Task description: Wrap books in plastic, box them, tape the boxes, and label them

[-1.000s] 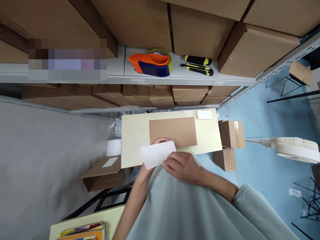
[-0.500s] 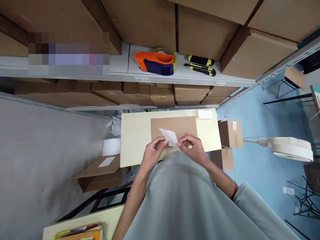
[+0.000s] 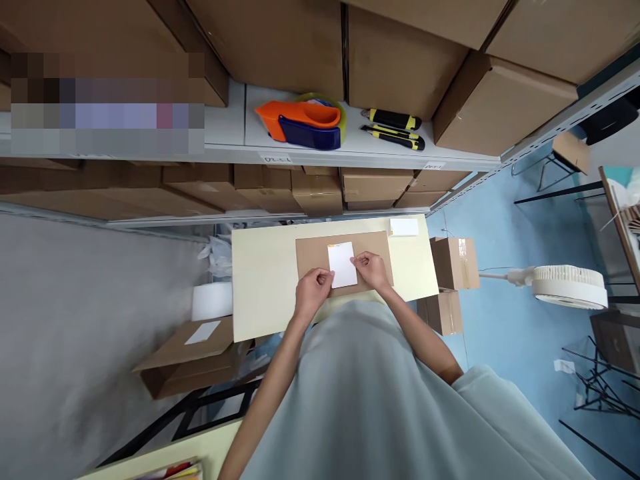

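A flat brown cardboard piece (image 3: 315, 252) lies on a pale yellow table (image 3: 260, 280). A white label (image 3: 343, 263) rests on the cardboard. My left hand (image 3: 313, 291) pinches the label's lower left corner, fingers curled. My right hand (image 3: 371, 268) holds the label's right edge with closed fingertips. Both hands sit low over the cardboard, close to my body.
A small white pad (image 3: 404, 227) lies at the table's far right corner. On the shelf stand an orange and blue tape dispenser (image 3: 303, 123), two yellow-black utility knives (image 3: 393, 129) and cardboard boxes (image 3: 500, 103). More boxes (image 3: 453, 261) and a white fan (image 3: 567, 287) stand at the right.
The white label went from held up near my chest, then tilted between both hands, to lying flat on the cardboard. Both hands moved forward over the table.
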The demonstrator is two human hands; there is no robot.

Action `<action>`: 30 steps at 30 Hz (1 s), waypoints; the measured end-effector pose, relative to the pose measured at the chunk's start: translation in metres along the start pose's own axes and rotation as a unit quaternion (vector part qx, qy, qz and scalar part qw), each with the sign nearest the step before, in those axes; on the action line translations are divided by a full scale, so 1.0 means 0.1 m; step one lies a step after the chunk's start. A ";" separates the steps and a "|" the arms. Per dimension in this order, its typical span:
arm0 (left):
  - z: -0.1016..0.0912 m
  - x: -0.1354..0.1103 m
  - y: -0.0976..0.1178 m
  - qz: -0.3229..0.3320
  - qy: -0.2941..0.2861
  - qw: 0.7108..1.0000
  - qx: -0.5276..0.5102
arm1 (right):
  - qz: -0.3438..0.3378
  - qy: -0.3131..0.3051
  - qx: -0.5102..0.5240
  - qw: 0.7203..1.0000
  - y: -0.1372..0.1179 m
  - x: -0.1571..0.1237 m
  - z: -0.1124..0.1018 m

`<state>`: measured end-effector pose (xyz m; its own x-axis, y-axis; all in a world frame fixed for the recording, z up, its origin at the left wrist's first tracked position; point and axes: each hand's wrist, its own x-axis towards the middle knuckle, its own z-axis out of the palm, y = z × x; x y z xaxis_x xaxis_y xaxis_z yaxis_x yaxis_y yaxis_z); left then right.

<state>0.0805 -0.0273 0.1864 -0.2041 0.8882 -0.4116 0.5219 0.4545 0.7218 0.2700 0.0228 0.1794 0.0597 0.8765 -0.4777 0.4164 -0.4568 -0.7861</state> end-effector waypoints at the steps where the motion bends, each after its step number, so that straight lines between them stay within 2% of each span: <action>1: 0.01 0.02 -0.01 -0.005 0.000 1.000 0.010 | 0.000 0.003 -0.015 1.000 0.01 0.01 0.02; 8: 0.06 0.09 -0.08 0.000 -0.014 0.998 0.056 | -0.001 0.017 -0.109 0.994 0.03 0.03 0.08; 18: 0.09 0.15 -0.04 -0.002 -0.025 0.992 0.122 | -0.012 0.027 -0.253 0.967 0.02 0.09 0.18; 23: 0.06 0.15 0.02 -0.008 -0.038 0.989 0.143 | -0.021 0.023 -0.279 0.960 0.01 0.11 0.19; 30: 0.04 0.16 0.10 -0.017 -0.043 0.980 0.192 | 0.008 0.002 -0.265 0.964 -0.07 0.11 0.10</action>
<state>0.0857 -0.0092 0.1845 -0.1648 0.8560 -0.4900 0.7922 0.4108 0.4513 0.2593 0.0345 0.1754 0.0718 0.8711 -0.4858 0.8203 -0.3287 -0.4681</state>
